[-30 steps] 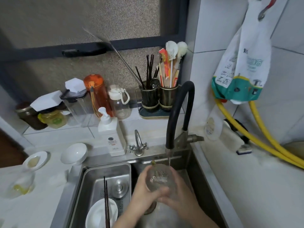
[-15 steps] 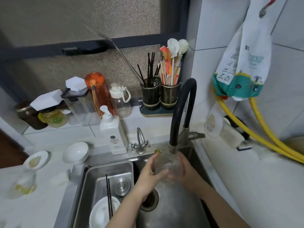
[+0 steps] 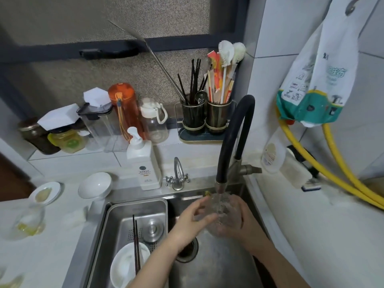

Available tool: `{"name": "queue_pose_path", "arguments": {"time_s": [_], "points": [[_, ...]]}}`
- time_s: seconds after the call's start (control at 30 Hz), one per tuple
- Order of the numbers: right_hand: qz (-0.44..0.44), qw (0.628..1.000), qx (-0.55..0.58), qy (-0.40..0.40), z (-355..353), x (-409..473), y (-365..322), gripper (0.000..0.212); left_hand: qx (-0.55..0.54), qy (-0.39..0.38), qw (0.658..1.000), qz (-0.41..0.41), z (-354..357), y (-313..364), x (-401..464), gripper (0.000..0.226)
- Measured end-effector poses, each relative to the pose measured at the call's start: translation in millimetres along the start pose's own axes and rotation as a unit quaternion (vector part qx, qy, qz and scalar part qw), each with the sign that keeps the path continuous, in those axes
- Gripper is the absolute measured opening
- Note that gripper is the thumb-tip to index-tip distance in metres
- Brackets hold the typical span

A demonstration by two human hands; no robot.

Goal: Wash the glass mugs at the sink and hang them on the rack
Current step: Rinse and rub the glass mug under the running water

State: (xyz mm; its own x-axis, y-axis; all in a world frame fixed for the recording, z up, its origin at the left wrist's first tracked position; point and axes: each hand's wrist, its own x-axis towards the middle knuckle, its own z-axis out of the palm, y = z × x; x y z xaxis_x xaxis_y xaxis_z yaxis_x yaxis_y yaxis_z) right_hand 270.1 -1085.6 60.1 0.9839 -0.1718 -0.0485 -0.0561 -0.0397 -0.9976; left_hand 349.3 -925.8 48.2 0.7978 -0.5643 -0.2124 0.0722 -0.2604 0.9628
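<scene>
A clear glass mug (image 3: pixel 223 210) sits between both my hands over the steel sink (image 3: pixel 218 267), right under the spout of the black faucet (image 3: pixel 230 142), and water runs into it. My right hand (image 3: pixel 242 220) wraps around its right side and bottom. My left hand (image 3: pixel 195 218) grips its left side, fingers curled on the glass. No rack for mugs is in view.
A steel drain tray (image 3: pixel 116 221) on the left holds a white bowl (image 3: pixel 128 265), dark chopsticks (image 3: pixel 136 242) and a round lid. A soap pump bottle (image 3: pixel 144 163), small tap (image 3: pixel 177 175), white dishes (image 3: pixel 95 185), jars, bottles and utensil holders (image 3: pixel 204 117) line the counter. Yellow hoses (image 3: pixel 340 175) run on the right.
Both hands lifted the mug from lower in the basin up to the faucet spout; it now sits directly in the water stream.
</scene>
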Motion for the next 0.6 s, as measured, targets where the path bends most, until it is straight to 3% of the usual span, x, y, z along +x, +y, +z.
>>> {"name": "queue_pose_path", "arguments": {"time_s": [0.13,0.27,0.3,0.37,0.47,0.6], "points": [[0.067,0.997,-0.019,-0.034,0.2,13.0,9.0,0.085,0.083,0.068,0.994,0.037,-18.7,2.0,4.9,0.049],[0.089,0.994,0.012,-0.069,-16.9,9.3,11.1,0.087,0.153,-0.038,0.987,0.019,-20.9,10.7,15.2,0.086],[0.090,0.992,0.031,-0.079,-20.1,7.7,12.6,0.087,0.175,-0.071,0.982,0.023,-22.2,12.9,16.2,0.089],[0.085,0.988,0.057,-0.115,-22.0,6.9,9.6,0.082,0.191,-0.103,0.975,0.035,-24.8,19.4,15.7,0.073],[0.066,0.988,0.025,-0.138,-19.9,17.0,4.9,0.070,0.153,-0.033,0.987,0.029,-24.6,20.0,18.1,0.057],[0.046,0.993,-0.063,-0.085,-14.7,19.2,12.5,0.078,0.203,0.039,0.977,0.056,-4.5,11.4,16.4,0.055]]}}
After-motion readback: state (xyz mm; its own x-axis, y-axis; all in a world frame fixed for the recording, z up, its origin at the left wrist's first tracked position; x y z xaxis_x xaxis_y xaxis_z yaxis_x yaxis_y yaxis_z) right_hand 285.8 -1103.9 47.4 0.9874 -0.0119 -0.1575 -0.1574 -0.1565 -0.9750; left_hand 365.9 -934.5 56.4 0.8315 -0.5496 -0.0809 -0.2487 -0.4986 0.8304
